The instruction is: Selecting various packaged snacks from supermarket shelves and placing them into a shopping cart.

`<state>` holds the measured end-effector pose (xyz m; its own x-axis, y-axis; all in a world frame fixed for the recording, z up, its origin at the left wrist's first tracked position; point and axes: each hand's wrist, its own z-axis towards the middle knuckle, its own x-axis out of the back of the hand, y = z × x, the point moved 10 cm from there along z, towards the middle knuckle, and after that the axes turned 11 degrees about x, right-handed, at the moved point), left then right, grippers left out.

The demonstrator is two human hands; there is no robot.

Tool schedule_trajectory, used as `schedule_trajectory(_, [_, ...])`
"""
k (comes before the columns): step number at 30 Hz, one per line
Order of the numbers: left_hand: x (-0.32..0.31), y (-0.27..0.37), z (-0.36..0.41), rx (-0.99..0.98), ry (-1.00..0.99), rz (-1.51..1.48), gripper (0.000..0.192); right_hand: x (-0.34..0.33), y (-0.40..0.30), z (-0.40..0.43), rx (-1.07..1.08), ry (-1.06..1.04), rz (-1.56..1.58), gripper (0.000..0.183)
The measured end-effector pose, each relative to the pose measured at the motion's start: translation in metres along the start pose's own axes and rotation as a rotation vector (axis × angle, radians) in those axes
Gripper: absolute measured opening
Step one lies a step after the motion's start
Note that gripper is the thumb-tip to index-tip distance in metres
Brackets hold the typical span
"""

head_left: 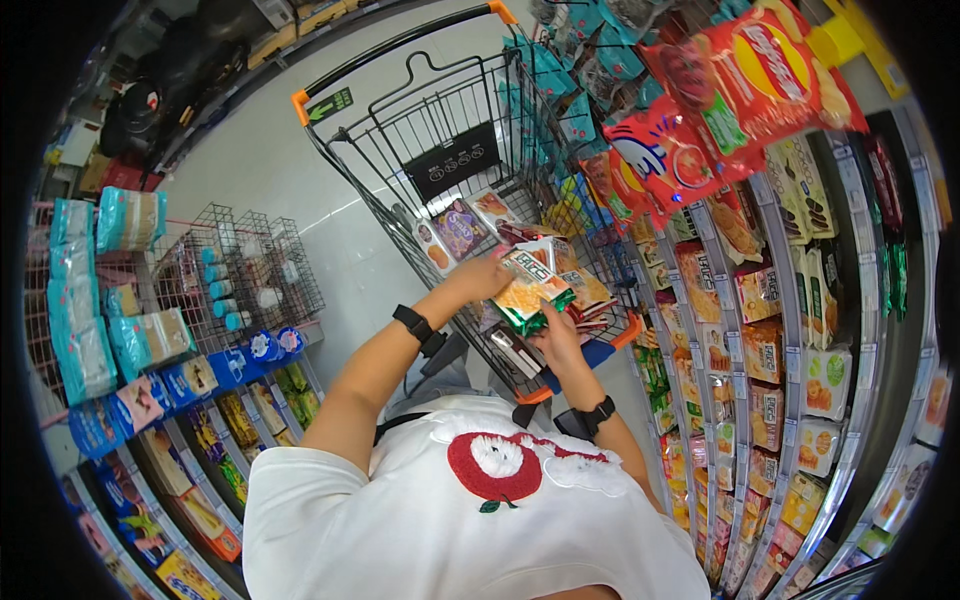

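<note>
A green and yellow snack packet (529, 289) is held between my two hands above the shopping cart (450, 67). My left hand (480, 276) grips its upper left side. At its lower right corner, my right hand (559, 337) has hold of the edge. Below and beyond the packet, the wire basket holds several packs: a purple box (460, 229), a white pack with cookies pictured (491, 208), another white pack (433, 246), and brown-and-yellow snack packets (589, 289). A dark box with a pale side (516, 351) lies at the basket's near end, partly hidden.
Shelves of packaged biscuits (765, 352) rise close on the right. Red chip bags (757, 82) hang at the upper right, jutting toward the cart. On the left stand a wire rack with teal packs (146, 337) and lower snack shelves (180, 480). Pale tiled floor (360, 292) lies between.
</note>
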<state>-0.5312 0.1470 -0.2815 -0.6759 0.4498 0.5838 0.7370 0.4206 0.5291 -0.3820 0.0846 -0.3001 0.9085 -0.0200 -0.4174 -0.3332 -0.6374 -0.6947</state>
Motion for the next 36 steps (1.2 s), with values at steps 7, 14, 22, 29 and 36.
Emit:
schedule_trajectory(7, [0.047, -0.059, 0.060, -0.012, -0.159, 0.364, 0.035, -0.070, 0.058, 0.094, -0.097, 0.119, 0.099, 0.031])
schedule_trajectory(14, [0.043, -0.096, 0.089, -0.135, -0.331, 0.507, 0.039, -0.086, 0.091, 0.116, -0.260, 0.179, 0.193, 0.029])
schedule_trajectory(22, [0.026, -0.136, 0.135, -0.247, -0.372, 0.466, 0.047, -0.084, 0.112, 0.148, -0.261, 0.243, 0.129, 0.030])
schedule_trajectory(29, [0.062, -0.142, 0.172, -0.209, -0.252, 0.376, 0.039, -0.107, 0.132, 0.206, -0.175, 0.132, 0.269, 0.026])
schedule_trajectory(36, [0.048, -0.149, 0.197, -0.342, -0.214, 0.687, 0.037, -0.093, 0.153, 0.238, -0.287, 0.279, 0.164, 0.031])
